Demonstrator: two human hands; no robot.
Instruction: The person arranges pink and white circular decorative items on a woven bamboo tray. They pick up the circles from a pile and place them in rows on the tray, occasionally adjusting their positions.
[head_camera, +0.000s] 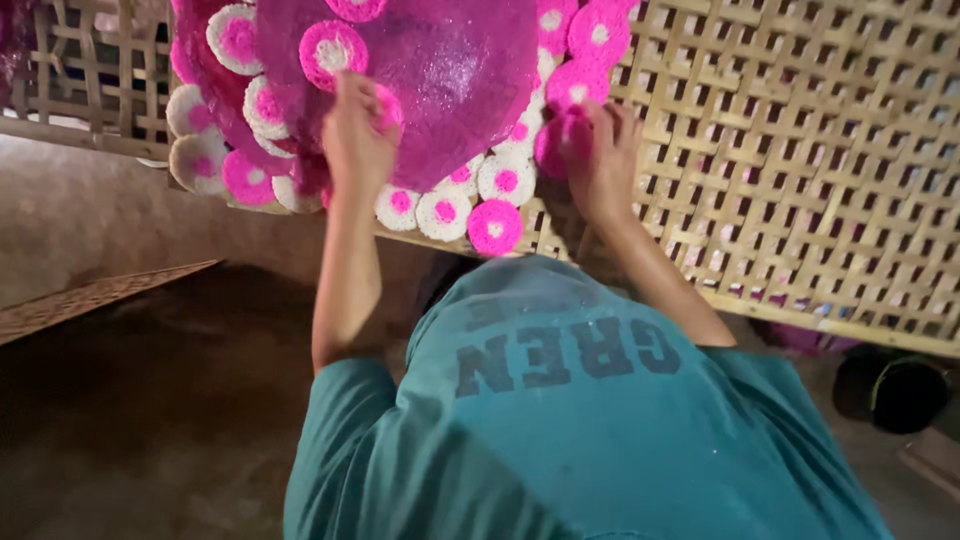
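Bamboo lattice tray (800, 150) w/ pink-white discs (445, 213); L hand (358, 135) flat, R hand (600, 160) grip pinching disc (556, 140).

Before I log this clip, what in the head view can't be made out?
- Left hand: its fingers lie on the pink-and-white discs; grip unclear.
- Right hand: covers a pink disc; held or only touched, unclear.
- Large pink sheet: cut off by the top edge.
- Bamboo lattice tray: runs past the right edge.
- Dark round object: too dim to identify.
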